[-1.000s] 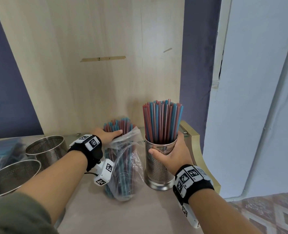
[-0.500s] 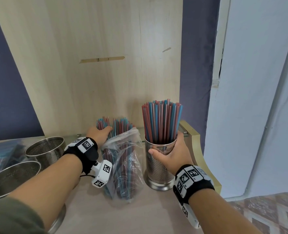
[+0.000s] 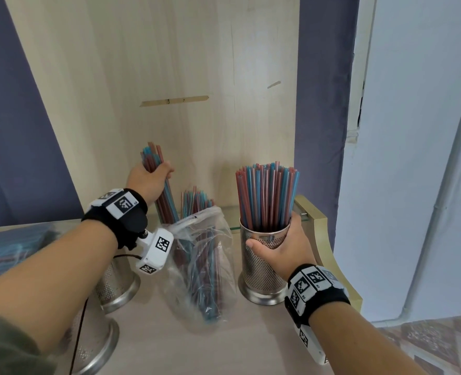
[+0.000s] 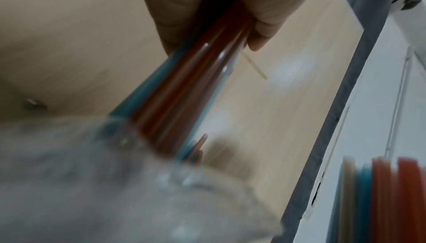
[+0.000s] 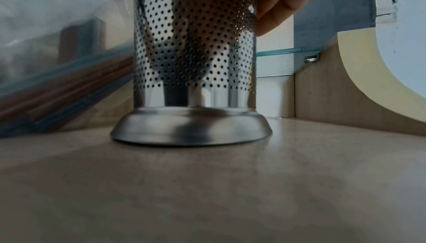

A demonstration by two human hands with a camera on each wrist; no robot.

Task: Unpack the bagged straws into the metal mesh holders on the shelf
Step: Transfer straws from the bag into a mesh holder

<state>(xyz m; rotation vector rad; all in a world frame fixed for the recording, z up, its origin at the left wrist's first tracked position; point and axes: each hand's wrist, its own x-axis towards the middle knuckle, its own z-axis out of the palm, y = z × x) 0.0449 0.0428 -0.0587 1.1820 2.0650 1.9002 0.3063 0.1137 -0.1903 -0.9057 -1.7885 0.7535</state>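
Observation:
My left hand [image 3: 150,180] grips a bunch of red and blue straws [image 3: 159,185] [image 4: 184,90], raised partly out of the clear plastic bag [image 3: 205,269], which stands on the shelf with more straws [image 3: 196,201] sticking up from it. My right hand [image 3: 280,250] holds the perforated metal holder [image 3: 261,269] [image 5: 193,61] near its rim; the holder stands on the shelf, packed with upright straws [image 3: 267,196]. The lower ends of the gripped bunch are hidden inside the bag.
Two more metal mesh holders [image 3: 118,282] [image 3: 94,345] stand at the lower left, partly behind my left forearm. Flat packs of straws [image 3: 4,255] lie at the far left. A wooden back panel [image 3: 169,77] closes the shelf; a curved side board [image 3: 321,239] bounds it on the right.
My left hand has closed on a bunch of straws and lifted it up and left out of the bag. The right hand and its holder have stayed put.

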